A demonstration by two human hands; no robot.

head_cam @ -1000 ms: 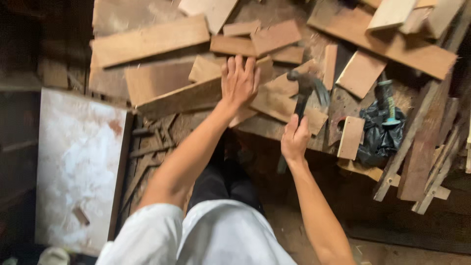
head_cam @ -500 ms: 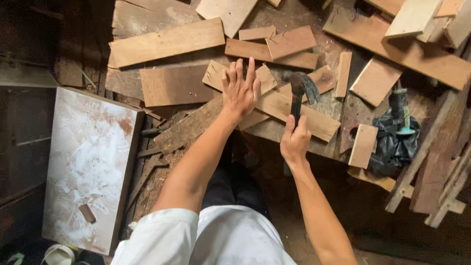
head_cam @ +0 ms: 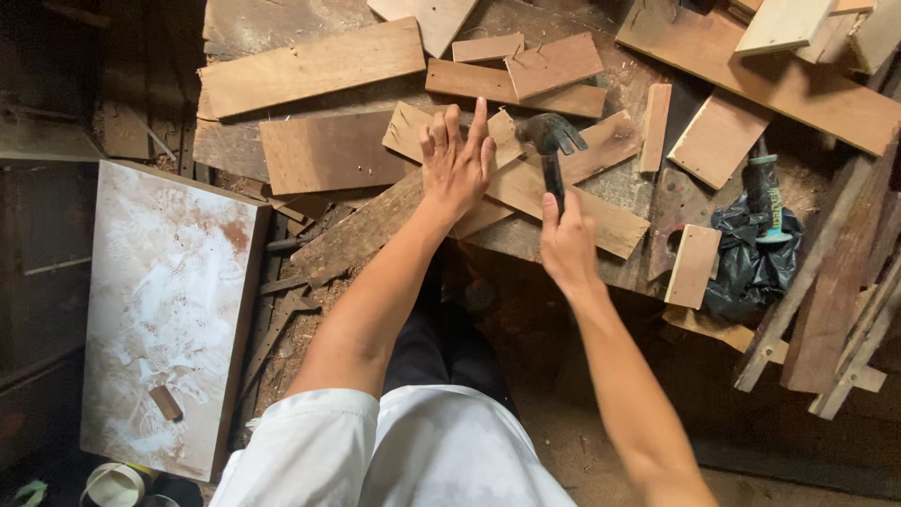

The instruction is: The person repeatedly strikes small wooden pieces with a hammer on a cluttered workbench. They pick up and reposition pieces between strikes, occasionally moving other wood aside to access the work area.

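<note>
The right hand [head_cam: 566, 246] is wrapped around the handle of a claw hammer [head_cam: 550, 150], whose head lies over the wood scraps. Just left of the hammer, the left hand [head_cam: 457, 164] presses flat, fingers spread, on a long plank [head_cam: 375, 225]. Beyond the hammer, offcuts litter a dusty workbench [head_cam: 282, 23]. Far left of it stands a white-smeared board [head_cam: 169, 310]; to its right, a black plastic bag [head_cam: 751, 268].

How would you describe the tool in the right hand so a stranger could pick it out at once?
Start at the heap of brown wooden offcuts covering the floor. Near its middle, the right hand grips a dark handle, beside the left hand pressed flat on a plank. That tool is a claw hammer: the only dark metal head among pale boards, unlike the green-handled tool lying on black plastic.
</note>
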